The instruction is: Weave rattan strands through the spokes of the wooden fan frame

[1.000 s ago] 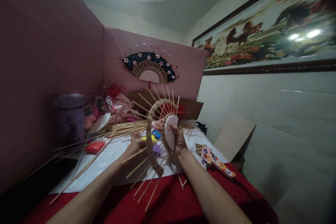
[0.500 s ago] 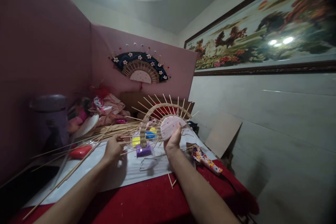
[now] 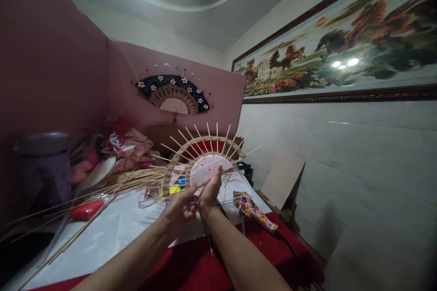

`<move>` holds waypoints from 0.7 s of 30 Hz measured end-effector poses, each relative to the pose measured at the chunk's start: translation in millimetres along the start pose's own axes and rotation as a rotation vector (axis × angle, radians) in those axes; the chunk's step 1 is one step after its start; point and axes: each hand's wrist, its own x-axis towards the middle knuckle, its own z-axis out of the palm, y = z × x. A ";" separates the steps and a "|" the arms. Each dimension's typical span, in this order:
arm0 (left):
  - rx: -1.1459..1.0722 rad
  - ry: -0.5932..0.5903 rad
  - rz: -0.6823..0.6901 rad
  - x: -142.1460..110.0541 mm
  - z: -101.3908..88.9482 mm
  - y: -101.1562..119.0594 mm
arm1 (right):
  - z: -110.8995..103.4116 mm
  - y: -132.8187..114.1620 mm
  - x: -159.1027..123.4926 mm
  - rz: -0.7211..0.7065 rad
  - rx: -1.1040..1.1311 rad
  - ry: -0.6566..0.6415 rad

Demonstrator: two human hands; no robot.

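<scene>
A half-round fan frame (image 3: 176, 160) of thin sticks and woven twine is held up in front of me. Its sticks spread outward past the twine band, and a pink spotted half-circle panel (image 3: 206, 169) covers its centre. My right hand (image 3: 209, 194) grips the panel's lower edge, thumb on the front. Close beside it, my left hand (image 3: 180, 208) is closed at the panel's lower left corner, its thumb against the edge; its other fingers are curled and partly hidden. Behind the frame lie a yellow packet (image 3: 175, 189) and a blue packet (image 3: 181, 181), both partly covered.
Long thin sticks (image 3: 133, 177) and a red packet (image 3: 88, 209) lie at the left on white paper (image 3: 102, 232). A flower-patterned glue gun (image 3: 256, 213) rests at the right on red cloth (image 3: 273, 254). A finished dark fan (image 3: 174, 82) hangs on the pink board.
My left hand has moved right, from the stick ends at the frame's left side to the panel's bottom corner. The frame has turned more upright, and the view has shifted slightly.
</scene>
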 end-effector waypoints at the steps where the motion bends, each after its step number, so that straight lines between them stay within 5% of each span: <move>1: -0.064 0.003 0.013 4.0 1.4 0.2 | 2.2 -0.6 -4.0 -0.038 -0.029 0.086; 4: -0.178 0.021 0.079 10.8 -4.7 12.3 | 8.6 -3.5 -12.4 -0.152 -0.093 0.149; 12: -0.206 0.041 0.233 2.1 -43.6 60.6 | 20.9 -2.7 -29.8 -0.203 -0.097 -0.299; 17: 0.106 -0.012 0.088 -8.4 -52.4 47.7 | 21.2 1.5 -38.6 -0.255 -0.233 -0.308; 21: 0.401 0.099 0.201 -14.4 -53.1 41.0 | 20.1 -0.8 -38.9 -0.203 -0.245 -0.291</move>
